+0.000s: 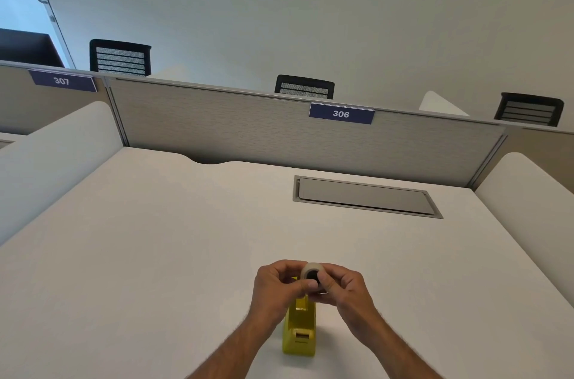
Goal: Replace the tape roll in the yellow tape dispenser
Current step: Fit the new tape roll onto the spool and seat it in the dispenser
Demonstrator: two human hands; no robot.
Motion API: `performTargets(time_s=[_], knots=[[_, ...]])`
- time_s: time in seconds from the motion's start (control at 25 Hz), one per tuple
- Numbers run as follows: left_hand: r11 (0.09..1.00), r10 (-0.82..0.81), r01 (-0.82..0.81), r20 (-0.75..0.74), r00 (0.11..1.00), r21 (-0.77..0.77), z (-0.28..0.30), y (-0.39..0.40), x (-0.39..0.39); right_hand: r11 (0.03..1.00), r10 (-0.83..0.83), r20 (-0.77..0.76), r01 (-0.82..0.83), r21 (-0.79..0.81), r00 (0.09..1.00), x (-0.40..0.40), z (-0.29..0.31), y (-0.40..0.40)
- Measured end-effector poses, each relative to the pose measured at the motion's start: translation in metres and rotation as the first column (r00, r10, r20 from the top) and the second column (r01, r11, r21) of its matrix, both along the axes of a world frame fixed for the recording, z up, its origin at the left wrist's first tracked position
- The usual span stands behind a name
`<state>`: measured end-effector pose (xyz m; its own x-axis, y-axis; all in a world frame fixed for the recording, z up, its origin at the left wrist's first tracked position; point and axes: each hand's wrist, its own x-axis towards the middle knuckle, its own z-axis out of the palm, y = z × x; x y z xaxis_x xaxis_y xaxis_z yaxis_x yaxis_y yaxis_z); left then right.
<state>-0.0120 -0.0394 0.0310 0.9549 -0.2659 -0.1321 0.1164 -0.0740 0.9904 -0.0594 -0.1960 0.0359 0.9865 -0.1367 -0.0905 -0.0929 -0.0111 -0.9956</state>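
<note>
A yellow tape dispenser [300, 330] stands on the white desk [155, 254] near the front edge, its cutter end toward me. Just above its far end I hold a pale tape roll [311, 272] with a black core between both hands. My left hand [276, 288] pinches the roll from the left with thumb and fingers. My right hand [340, 288] grips it from the right. The hands hide the dispenser's far end and the lower part of the roll.
A grey cable-tray lid [366, 196] is set flush in the desk at the back right. A grey partition [248, 127] with the label 306 closes the far side, and white side dividers [56, 155] flank the desk. Black chairs stand beyond the partition.
</note>
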Motion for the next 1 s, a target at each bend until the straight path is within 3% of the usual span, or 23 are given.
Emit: performTargets(time_s=[0.36, 0.64, 1.0], knots=[[0.977, 0.179, -0.193, 0.152, 0.972, 0.088, 0.007, -0.007, -0.012, 0.997, -0.069, 0.036, 0.068, 0.027, 0.997, 0.004, -0.003, 0.005], [0.975, 0.188, -0.205, 0.169, 0.967, 0.087, -0.002, -0.006, -0.005, 0.999, -0.035, -0.008, 0.035, 0.015, 0.999, 0.005, -0.004, 0.0], [0.992, 0.062, -0.075, 0.126, 0.99, 0.1, -0.008, 0.003, 0.005, 0.981, -0.035, 0.047, 0.044, -0.19, 0.998, 0.013, -0.018, -0.002]])
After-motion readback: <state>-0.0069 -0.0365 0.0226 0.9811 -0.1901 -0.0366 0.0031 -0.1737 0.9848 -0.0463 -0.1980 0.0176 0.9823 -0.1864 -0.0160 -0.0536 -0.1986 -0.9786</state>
